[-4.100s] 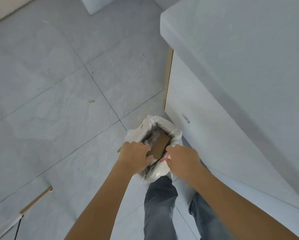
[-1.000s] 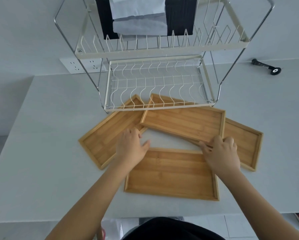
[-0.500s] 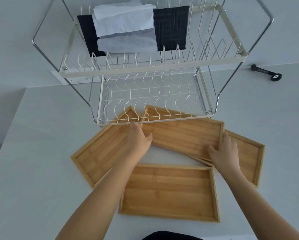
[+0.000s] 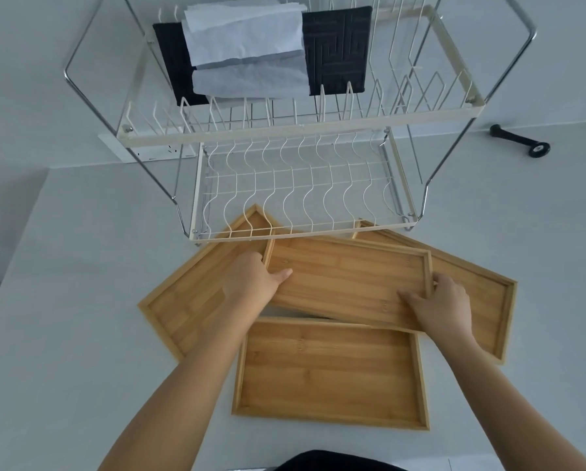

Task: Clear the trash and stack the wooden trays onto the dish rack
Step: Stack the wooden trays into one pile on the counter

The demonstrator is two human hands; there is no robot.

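Fingers of the left hand (image 4: 250, 283) curl around the left short end of the middle wooden tray (image 4: 347, 280), thumb lying inside it; the right hand (image 4: 442, 302) clasps the right short end the same way. Both hands grasp this one tray, whose long axis runs left to right, parallel to the front rail of the dish rack (image 4: 298, 229) just beyond it. Three more trays lie flat around it on the white counter (image 4: 64, 300). Sliding it forward onto the lower shelf looks likely.
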